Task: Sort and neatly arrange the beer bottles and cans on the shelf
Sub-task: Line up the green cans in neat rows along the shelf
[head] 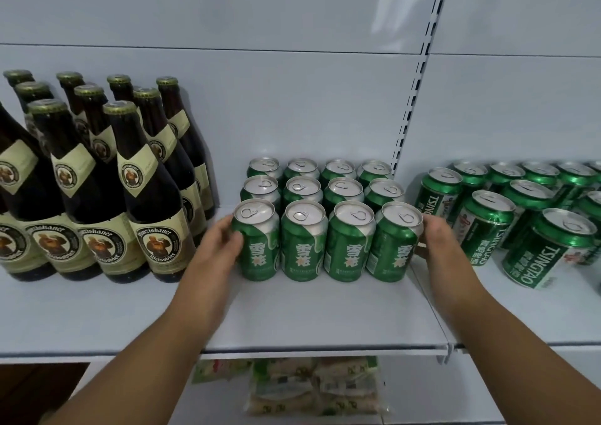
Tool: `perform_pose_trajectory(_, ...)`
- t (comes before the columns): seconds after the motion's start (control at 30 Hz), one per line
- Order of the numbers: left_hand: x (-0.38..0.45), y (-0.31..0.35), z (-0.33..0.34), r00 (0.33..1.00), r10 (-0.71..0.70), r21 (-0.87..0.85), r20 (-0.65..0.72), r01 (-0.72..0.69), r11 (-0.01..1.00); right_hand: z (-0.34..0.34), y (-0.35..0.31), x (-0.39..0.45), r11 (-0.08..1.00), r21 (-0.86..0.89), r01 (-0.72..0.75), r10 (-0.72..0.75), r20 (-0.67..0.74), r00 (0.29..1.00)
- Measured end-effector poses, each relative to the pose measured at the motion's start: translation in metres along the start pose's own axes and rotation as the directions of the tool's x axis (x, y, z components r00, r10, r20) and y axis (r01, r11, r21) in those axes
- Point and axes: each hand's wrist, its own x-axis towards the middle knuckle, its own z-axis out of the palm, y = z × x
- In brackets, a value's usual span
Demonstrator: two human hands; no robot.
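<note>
Several green Snow beer cans stand in a tidy block of three rows on the white shelf [325,314]. My left hand [224,242] grips the front-left can [260,245], with the thumb on its front and the fingers round its left side. My right hand [437,236] wraps the right side of the front-right can [395,245]; its fingertips are hidden behind the can. The two middle front cans [325,245] stand between my hands, touching their neighbours.
Several dark Franziskaner bottles [149,197] stand in rows at the left. Darker green Tsingtao cans [481,229] crowd the adjoining shelf at the right, past a slotted upright [413,99]. Bare shelf lies in front of the cans. Packaged goods [312,389] lie on the shelf below.
</note>
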Motion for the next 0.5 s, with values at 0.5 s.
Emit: perform_pose_trajectory(0.5, -0.0061, 0.0035, 0.0001, 0.986, 0.163, 0.646, 0.032, -0.145, 0.749, 0.0006, -0.0003, -0.0094, 0.947, -0.305, 0.103, -0.120, -0.038, 0.992)
